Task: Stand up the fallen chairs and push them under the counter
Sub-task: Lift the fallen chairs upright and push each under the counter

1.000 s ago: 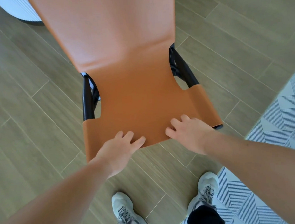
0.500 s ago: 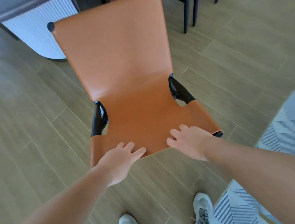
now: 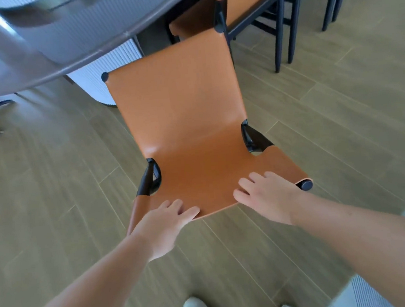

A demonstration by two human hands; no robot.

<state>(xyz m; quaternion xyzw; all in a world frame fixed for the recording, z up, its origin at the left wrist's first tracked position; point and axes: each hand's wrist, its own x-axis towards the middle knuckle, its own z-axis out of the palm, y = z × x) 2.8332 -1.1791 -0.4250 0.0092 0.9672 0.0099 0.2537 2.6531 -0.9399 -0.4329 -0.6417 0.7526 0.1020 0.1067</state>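
- the counter (image 3: 48, 54) is seen at far left, above the wooden floor (image 3: 316, 123).
- an orange chair (image 3: 184, 120) is stood upright mid-scene, just near of the counter's edge.
- its seat's near edge is gripped by the left hand (image 3: 164, 224) and right hand (image 3: 267, 195), fingers curled over.

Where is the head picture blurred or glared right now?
Head view: the counter at top left is smeared by motion blur with a bright glare streak; the orange chair and both hands are sharp; a small shine sits at the seat fold; the edges bend from the wide lens.
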